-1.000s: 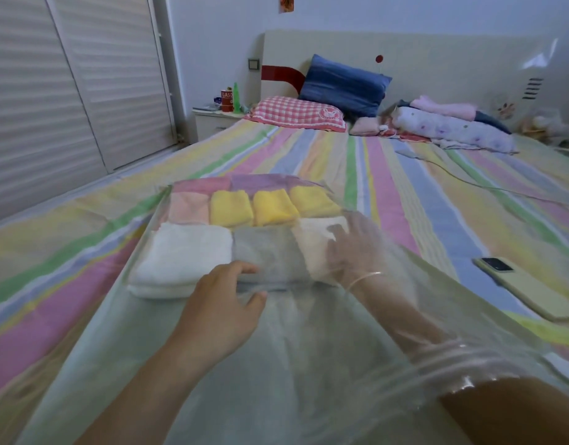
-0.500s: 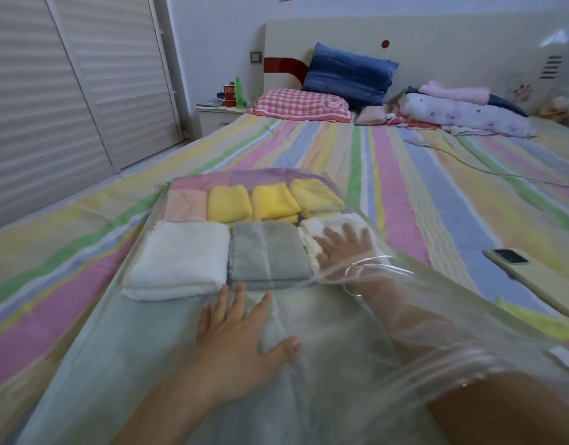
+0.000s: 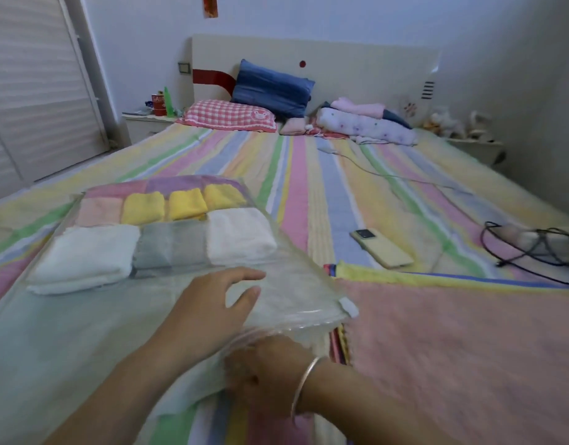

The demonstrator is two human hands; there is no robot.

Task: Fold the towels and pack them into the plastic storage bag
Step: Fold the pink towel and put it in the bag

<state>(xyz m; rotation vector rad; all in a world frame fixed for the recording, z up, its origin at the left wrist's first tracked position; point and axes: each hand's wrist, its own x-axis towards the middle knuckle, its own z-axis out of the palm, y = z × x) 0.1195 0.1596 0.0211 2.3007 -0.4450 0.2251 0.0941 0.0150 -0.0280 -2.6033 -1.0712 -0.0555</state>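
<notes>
Several folded towels [image 3: 238, 236] (pink, yellow, white, grey) lie inside the clear plastic storage bag [image 3: 293, 284] on the striped bed [image 3: 309, 175]. Left hand [image 3: 212, 313] rests on it, fingers spread; right hand [image 3: 270, 370] sits under the film, grip unclear.

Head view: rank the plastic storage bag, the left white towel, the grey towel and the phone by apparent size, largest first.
1. plastic storage bag
2. left white towel
3. grey towel
4. phone, plainly the smallest; it lies about as far from the camera as the towels, so nearness does not skew this.
</notes>
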